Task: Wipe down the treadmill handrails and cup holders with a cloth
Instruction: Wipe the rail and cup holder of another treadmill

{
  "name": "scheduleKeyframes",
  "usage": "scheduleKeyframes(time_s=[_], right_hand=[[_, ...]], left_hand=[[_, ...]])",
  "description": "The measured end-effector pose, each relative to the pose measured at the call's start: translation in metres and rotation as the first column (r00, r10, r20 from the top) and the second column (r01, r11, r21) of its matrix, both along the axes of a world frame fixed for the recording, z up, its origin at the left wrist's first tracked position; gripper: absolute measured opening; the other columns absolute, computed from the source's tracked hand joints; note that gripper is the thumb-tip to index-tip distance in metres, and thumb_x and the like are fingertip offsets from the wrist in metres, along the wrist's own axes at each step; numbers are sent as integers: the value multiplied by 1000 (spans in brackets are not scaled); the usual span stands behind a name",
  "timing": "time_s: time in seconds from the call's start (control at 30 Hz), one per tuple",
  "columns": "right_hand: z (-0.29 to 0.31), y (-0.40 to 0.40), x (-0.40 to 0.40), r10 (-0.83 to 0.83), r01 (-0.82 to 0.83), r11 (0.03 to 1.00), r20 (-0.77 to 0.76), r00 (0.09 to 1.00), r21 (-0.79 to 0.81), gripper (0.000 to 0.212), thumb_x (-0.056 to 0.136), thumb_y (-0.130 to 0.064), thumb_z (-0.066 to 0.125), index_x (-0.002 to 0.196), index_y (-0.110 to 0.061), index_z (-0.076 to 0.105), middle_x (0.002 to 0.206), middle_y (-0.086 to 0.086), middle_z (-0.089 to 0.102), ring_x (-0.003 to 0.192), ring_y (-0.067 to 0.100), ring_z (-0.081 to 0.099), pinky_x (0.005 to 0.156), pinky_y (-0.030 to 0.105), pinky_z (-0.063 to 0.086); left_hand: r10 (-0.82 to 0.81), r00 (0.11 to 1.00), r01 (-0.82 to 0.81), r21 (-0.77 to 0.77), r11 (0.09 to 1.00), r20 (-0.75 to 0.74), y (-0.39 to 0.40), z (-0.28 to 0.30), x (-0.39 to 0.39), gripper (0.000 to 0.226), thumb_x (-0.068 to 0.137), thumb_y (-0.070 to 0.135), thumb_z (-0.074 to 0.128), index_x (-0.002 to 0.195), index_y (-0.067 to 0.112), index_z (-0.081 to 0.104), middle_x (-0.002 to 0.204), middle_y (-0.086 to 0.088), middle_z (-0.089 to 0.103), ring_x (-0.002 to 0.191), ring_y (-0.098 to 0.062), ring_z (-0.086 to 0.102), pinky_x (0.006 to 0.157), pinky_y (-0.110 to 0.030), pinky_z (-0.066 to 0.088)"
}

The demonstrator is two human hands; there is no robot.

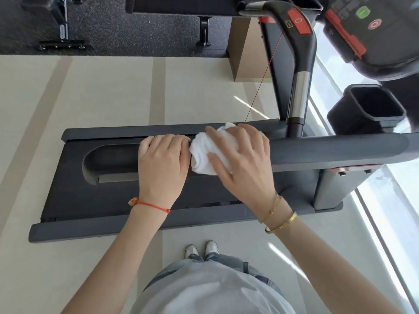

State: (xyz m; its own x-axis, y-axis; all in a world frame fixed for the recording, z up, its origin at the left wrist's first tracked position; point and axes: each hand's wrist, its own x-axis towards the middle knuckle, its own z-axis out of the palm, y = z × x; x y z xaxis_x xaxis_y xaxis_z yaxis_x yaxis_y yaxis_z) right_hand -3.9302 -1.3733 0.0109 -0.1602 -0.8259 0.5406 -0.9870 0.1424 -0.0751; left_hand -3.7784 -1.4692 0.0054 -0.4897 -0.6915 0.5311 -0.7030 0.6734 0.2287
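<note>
Both hands meet on the dark grey padded handrail (328, 148): right hand (240, 155), fingers spread, presses the crumpled white cloth (204, 152); left hand (162, 159) curls over the rail.

Cloth (209, 150) on handrail (328, 150), btwn hands, cup holder (371, 107) behind.

Two hands, left (162, 162) and right (240, 159); one white cloth (205, 152); one cup holder (374, 107); two shoes (201, 249).
</note>
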Motion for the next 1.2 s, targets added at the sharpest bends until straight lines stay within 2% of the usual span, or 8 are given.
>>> scheduleKeyframes(time_s=[0.07,0.27,0.4,0.53,0.8,0.87,1.0,1.2], right_hand=[[-1,13,-19,-19,18,1000,-26,999,-15,42,100,-41,44,136,-25,54,118,9,55,117,35,48,95,46,37],[2,18,-44,-342,358,922,121,932,-147,25,94,-35,48,105,-20,65,100,5,57,103,30,50,94,40,36],[-8,0,-7,-221,230,954,63,973,-192,26,94,-36,53,105,-16,66,98,7,58,105,32,52,96,42,36],[-10,7,-19,-110,100,978,-49,993,-183,34,96,-42,54,112,-14,66,104,9,59,110,35,54,96,43,37],[-11,68,-118,-389,391,892,56,920,-228,30,98,-38,46,109,-15,63,111,10,57,119,32,47,102,43,34],[-15,60,-111,-350,350,908,43,936,-231,28,96,-37,49,108,-16,63,109,10,57,118,33,47,103,44,32],[-18,75,-135,-113,99,981,-77,991,-164,34,95,-41,54,114,-14,63,112,10,58,118,34,49,103,44,33],[-10,139,-239,-335,321,924,-34,942,-206,32,98,-38,50,111,-12,64,111,11,58,115,34,49,99,43,36]], left_hand=[[9,1000,-9,2,1000,-7,0,0,0,32,103,20,37,94,17,68,86,4,69,84,-22,62,92,-35,39],[25,1000,-25,31,999,-14,1,3,-2,33,103,20,37,94,17,68,85,3,69,83,-22,61,93,-34,38],[16,1000,-16,55,998,-8,4,4,-2,32,102,19,39,94,16,69,84,2,69,81,-23,61,91,-36,38],[-8,1000,11,111,994,-22,6,10,-7,28,99,21,41,95,17,69,87,5,70,84,-21,62,92,-36,35],[-150,988,155,169,973,-44,35,15,-70,23,99,24,46,100,19,68,94,7,70,88,-17,63,101,-36,35],[-165,985,172,174,970,-55,43,15,-90,23,99,24,46,99,19,68,93,8,70,87,-16,64,99,-36,37],[-203,978,208,201,957,-43,64,17,-133,23,98,23,46,98,18,69,94,7,70,86,-17,64,93,-35,38],[-233,971,238,226,944,-49,99,22,-188,24,99,24,46,101,19,70,97,7,71,88,-15,63,99,-35,37]])
